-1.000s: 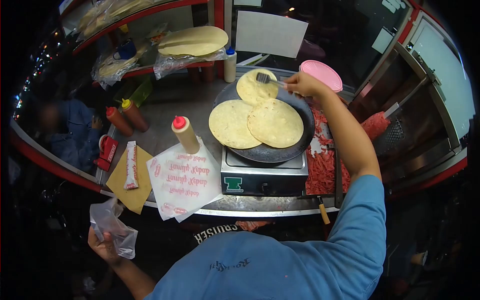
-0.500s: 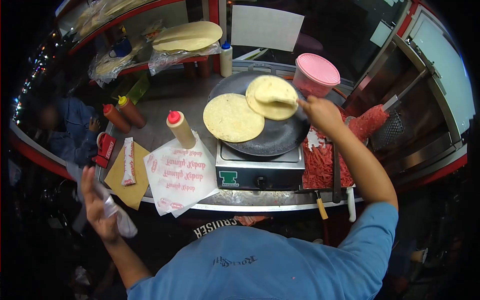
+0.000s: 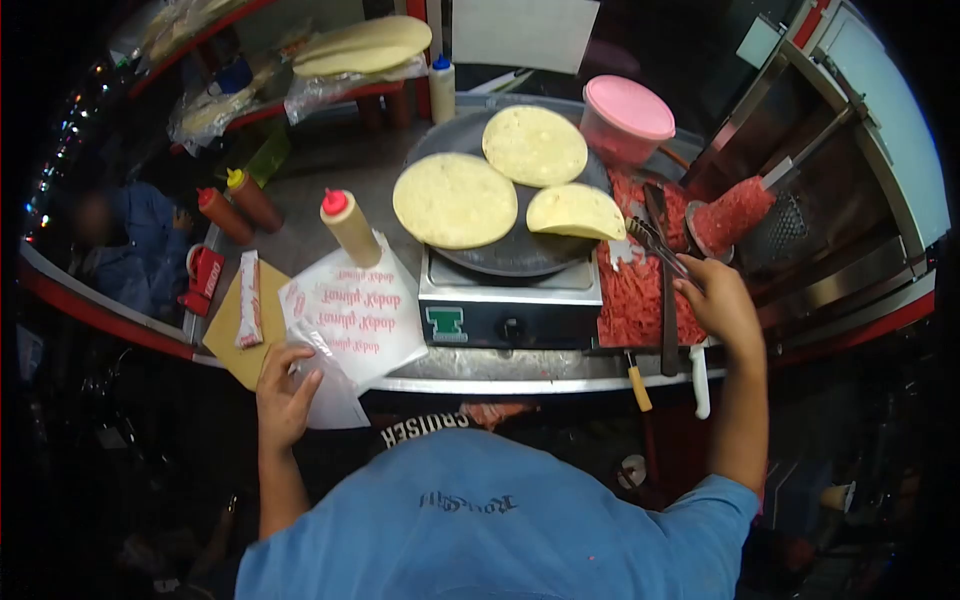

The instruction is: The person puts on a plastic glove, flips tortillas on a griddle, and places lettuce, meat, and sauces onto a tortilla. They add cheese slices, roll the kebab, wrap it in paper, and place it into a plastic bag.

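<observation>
My left hand (image 3: 285, 395) is closed round a translucent plastic bag (image 3: 335, 390), beside the printed wrapping paper (image 3: 405, 335) at the counter's front edge. In my right hand (image 3: 718, 300) is a pair of metal tongs (image 3: 655, 243), its tips over the shredded reddish meat (image 3: 635, 305). On the dark round griddle (image 3: 500, 258) two flatbreads, one at left (image 3: 455, 200) and one at back (image 3: 535, 145), lie flat. Front right on it is a third flatbread (image 3: 575, 212), which looks folded over. A long dark blade (image 3: 669, 320) rests across the meat.
A pink-lidded tub (image 3: 628, 110) stands behind the meat. To the right, meat is stacked on a spit (image 3: 735, 215). Sauce bottles (image 3: 350, 230) stand on the left counter. A white knife handle (image 3: 701, 385) juts over the front edge. Across the counter is a person (image 3: 145, 240).
My right hand has drawn back from the griddle to the meat with the tongs. The flatbreads are now apart. My left hand has moved right with the plastic bag, toward the paper.
</observation>
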Tool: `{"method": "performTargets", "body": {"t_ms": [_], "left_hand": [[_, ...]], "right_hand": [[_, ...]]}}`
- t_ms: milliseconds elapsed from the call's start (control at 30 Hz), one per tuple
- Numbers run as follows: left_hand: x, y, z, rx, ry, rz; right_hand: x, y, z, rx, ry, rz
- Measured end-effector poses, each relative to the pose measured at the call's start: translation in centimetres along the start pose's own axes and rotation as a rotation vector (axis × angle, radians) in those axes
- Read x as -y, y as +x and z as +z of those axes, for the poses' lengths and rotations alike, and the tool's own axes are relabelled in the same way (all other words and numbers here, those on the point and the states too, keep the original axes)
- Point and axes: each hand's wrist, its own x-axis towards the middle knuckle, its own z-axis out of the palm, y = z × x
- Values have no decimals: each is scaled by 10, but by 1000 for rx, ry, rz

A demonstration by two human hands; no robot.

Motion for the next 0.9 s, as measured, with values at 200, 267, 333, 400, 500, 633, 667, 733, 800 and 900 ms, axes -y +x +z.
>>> {"method": "performTargets", "body": {"t_ms": [200, 267, 333, 400, 500, 633, 667, 733, 800, 900], "left_hand": [[11, 12, 13, 230, 119, -16], [6, 12, 20, 217, 200, 123], [0, 7, 20, 231, 267, 152], [2, 0, 15, 249, 364, 234], [10, -9, 18, 263, 260, 280], [15, -8, 18, 291, 192, 457], [18, -6, 10, 287, 175, 464], [25, 2, -18, 229, 102, 373], [15, 31, -69, 428, 217, 325], [63, 50, -157, 811, 385, 178]], "right_hand": [[-47, 12, 108, -38, -159, 118], [-58, 19, 110, -45, -243, 95], [-60, 18, 113, -255, -455, -48], [-25, 10, 114, -407, -285, -62], [87, -12, 104, -330, 431, -382], [255, -52, 144, -27, 750, -710], [280, -49, 174, -21, 849, -760], [323, -42, 170, 29, 927, -759], [350, -36, 158, 48, 873, -785], [384, -25, 168, 191, 974, -553]]}}
